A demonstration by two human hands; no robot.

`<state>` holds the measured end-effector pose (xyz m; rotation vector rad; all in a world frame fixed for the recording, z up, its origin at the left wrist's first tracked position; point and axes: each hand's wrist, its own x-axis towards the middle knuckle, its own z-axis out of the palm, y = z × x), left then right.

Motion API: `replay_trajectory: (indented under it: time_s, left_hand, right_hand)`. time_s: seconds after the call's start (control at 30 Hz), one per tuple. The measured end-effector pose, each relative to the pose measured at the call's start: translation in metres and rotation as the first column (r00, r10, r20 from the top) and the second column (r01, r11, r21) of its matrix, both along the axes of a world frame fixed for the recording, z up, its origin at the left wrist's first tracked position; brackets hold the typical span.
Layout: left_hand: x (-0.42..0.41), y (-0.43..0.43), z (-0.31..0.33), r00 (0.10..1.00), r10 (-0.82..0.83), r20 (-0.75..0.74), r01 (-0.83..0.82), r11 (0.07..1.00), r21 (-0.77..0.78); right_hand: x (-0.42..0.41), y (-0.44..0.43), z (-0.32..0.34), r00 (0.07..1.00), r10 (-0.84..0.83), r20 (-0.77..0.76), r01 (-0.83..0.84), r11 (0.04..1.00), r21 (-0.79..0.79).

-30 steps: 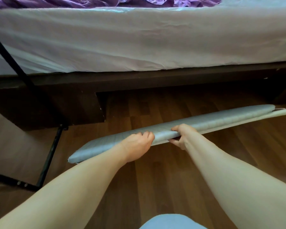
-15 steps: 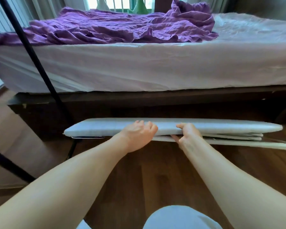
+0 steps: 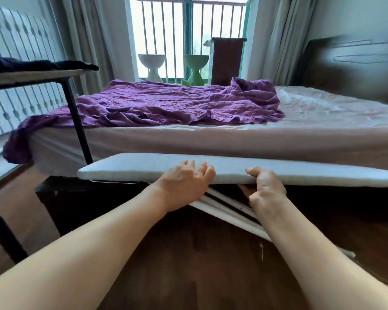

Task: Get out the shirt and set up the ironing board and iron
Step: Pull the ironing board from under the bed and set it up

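Gripped at the near edge, about midway, by a left hand (image 3: 184, 185) curled over the top and a right hand (image 3: 267, 189) pinching thumb-above, fingers-below: long grey padded ironing board (image 3: 130, 168), stretching level and sideways past both grips, white metal legs (image 3: 224, 208) slanting just beneath the right one.

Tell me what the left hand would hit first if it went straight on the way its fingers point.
The left hand lies on the ironing board, fingers pointing across it. Past the far edge, it would probably meet the mattress side; depth is unclear.
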<state>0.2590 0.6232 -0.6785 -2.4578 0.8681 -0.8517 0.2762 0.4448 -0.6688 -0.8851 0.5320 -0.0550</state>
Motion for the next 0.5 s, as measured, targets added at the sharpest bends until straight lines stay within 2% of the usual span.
replay_trajectory:
  time_s: [0.17,0.33,0.5]
  left_hand:
    - [-0.003,0.008,0.052,0.991,-0.004,0.133,0.007,1.0,-0.027]
    - [-0.01,0.015,0.106,0.972,-0.003,0.235,0.008,1.0,-0.021]
    - [-0.012,0.017,0.161,0.948,-0.009,0.318,0.04,0.995,-0.092]
  right_hand:
    - [0.007,0.003,0.051,0.987,0.067,0.144,-0.061,0.997,-0.044]
    - [0.0,0.007,0.108,0.956,0.062,0.286,-0.066,0.998,0.003]
    - [-0.004,0.013,0.173,0.912,0.06,0.406,-0.056,0.998,-0.02]
